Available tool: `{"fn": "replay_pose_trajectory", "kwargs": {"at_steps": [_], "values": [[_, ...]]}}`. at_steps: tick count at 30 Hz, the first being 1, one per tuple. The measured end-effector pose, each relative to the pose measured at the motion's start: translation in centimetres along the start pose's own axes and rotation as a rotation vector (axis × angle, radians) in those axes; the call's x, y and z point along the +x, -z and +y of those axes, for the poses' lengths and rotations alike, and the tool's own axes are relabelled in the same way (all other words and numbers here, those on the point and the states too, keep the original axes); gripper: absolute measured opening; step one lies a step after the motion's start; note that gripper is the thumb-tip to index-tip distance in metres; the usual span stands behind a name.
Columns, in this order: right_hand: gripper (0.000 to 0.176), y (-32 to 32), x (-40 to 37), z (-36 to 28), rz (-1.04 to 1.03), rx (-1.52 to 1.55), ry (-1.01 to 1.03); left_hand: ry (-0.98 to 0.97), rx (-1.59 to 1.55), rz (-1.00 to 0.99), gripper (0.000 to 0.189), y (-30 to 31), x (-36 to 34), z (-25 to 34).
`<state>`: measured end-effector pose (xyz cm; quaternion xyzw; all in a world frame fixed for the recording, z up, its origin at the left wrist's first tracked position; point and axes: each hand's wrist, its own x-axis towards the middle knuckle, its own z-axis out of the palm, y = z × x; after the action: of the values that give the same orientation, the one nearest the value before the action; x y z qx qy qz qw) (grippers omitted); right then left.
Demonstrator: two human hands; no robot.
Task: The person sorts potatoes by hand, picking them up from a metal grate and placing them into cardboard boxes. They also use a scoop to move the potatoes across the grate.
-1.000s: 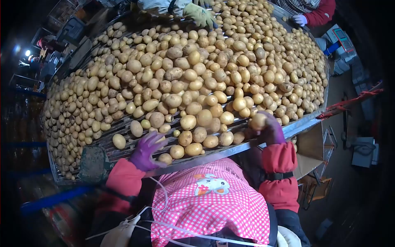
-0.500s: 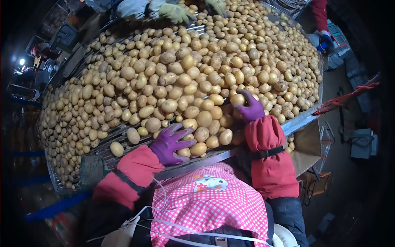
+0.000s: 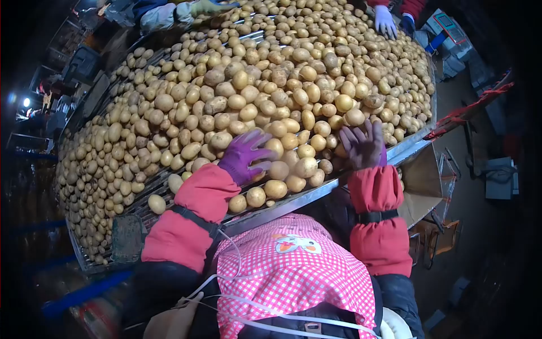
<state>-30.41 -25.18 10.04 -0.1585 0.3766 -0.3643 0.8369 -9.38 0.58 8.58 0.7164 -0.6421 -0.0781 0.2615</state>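
Note:
A thick spread of potatoes (image 3: 240,79) covers the sorting table in front of me. My left hand (image 3: 244,156), in a purple glove, rests on potatoes near the front edge with its fingers spread. Beside its fingertips lie a few potatoes, one of them a blurred potato (image 3: 278,170). Farther right, my right hand (image 3: 364,148) wears a similar glove with a dark, soiled palm. Its fingers are apart and its palm is turned up, grasping nothing. Just beyond those fingertips sits a round potato (image 3: 354,117).
The table's metal edge (image 3: 395,155) runs before me, with a cardboard box (image 3: 420,178) below right. Other people's gloves reach in: a yellowish glove (image 3: 206,7) and a pale glove (image 3: 385,22). A device with a screen (image 3: 446,22) and a red-wrapped bar (image 3: 468,113) are at right.
My right hand has let go of a potato and turned its palm up. My left hand has moved forward over the potatoes. Another person's pale glove has appeared at upper right.

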Motion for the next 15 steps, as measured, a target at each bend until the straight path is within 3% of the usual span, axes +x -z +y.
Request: {"fn": "replay_pose_trajectory", "kwargs": {"at_steps": [3,4,5,7,9,10,11,12,14,15], "values": [[0.067,-0.9,-5.5,0.4,-0.134,-0.955,0.193,0.087,-0.01,0.097,0.057,1.9,-1.3,1.1],[0.063,0.5,-5.6,2.2,-0.242,-1.315,0.433,0.104,0.001,0.101,0.059,3.1,-2.7,1.8],[0.055,3.4,-3.4,4.9,-0.516,-1.508,0.988,0.116,0.01,0.105,0.061,4.0,-4.0,2.2],[0.046,0.4,-6.4,5.6,-0.786,-2.023,0.793,0.078,0.038,-0.015,0.067,4.3,-7.2,2.0],[0.047,2.0,-2.1,6.2,-0.805,-1.868,0.875,0.113,0.03,-0.216,0.068,4.3,-10.5,1.9],[0.052,-0.3,-2.8,4.3,-0.791,-1.962,0.714,0.104,0.092,-0.228,0.069,4.2,-11.5,2.3],[0.065,2.0,-0.2,5.0,-0.657,-1.903,0.851,0.093,0.144,-0.244,0.069,3.8,-12.3,2.9],[0.057,0.8,-0.7,4.1,-0.541,-1.919,1.18,0.077,0.196,-0.251,0.069,3.3,-12.5,3.2],[0.05,-1.9,-2.3,2.4,-0.421,-1.971,1.401,0.147,0.184,-0.259,0.07,2.6,-12.1,3.4],[0.051,-3.0,-3.1,2.3,-0.43,-2.035,1.294,0.183,0.182,-0.263,0.07,2.4,-11.7,3.4]]}}
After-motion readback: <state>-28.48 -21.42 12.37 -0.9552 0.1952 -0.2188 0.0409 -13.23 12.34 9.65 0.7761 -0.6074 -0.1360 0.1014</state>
